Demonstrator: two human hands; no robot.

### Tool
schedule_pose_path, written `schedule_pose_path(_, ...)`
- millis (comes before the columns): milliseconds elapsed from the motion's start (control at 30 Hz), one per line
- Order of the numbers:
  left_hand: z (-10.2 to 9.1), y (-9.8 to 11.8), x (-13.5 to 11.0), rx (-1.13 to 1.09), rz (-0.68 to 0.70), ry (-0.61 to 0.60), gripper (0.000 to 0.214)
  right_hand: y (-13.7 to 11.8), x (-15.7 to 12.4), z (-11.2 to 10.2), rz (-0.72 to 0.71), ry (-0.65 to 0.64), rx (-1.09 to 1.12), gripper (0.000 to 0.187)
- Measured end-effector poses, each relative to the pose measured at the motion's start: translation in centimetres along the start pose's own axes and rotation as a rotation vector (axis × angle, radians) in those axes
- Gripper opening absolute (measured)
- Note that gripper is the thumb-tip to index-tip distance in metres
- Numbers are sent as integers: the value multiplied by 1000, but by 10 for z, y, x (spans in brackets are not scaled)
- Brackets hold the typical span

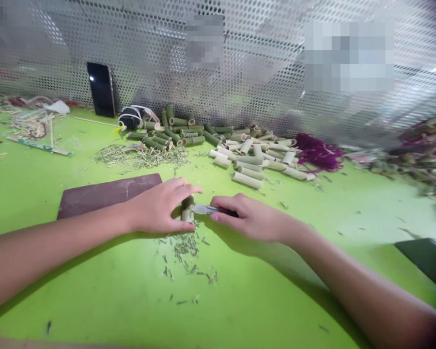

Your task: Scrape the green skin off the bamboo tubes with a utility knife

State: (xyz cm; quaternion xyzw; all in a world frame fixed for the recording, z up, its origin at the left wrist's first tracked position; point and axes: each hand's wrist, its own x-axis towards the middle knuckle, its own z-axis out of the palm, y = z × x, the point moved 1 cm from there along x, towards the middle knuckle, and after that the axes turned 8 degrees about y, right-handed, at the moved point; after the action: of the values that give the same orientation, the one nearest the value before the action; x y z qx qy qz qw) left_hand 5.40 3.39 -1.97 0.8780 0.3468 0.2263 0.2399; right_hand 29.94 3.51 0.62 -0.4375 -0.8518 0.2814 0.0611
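The curled fingers (189, 190) of our left hand (156, 206) wrap partly around a short green-and-cream bamboo tube (187, 209), with the fingertips and thumb against it. The tube stands upright on the table, between our hands. The bent fingers (227, 206) of our right hand (250, 218) close on a slim craft knife (212, 210) with a dark handle, its silver metal blade (200, 209) touching the tube. Thin green bamboo shavings (185, 247) lie scattered just below the tube on the bright green table (276, 291). A flat maroon board (109, 195) sits beside our left hand. Farther ahead lie a heap of pale peeled bamboo tubes (254, 162), a heap of green bamboo tubes (178, 132), and a mound of shavings (141, 156). A black smartphone (101, 89) leans against a perforated metal screen (240, 63).
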Motion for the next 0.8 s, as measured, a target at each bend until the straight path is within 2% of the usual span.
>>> schedule_pose_path(100,1,-1,1,-22,-4,12,76,-4,1,6,56,124,-157,39)
schedule_pose_path(333,2,0,3,18,11,34,68,-19,6,18,1,197,-363,29)
schedule_pose_path(567,1,-1,5,3,27,24,54,-23,7,18,-32,218,-336,27)
schedule_pose_path(800,1,0,5,-30,40,-2,46,-16,3,13,19,107,-165,35)
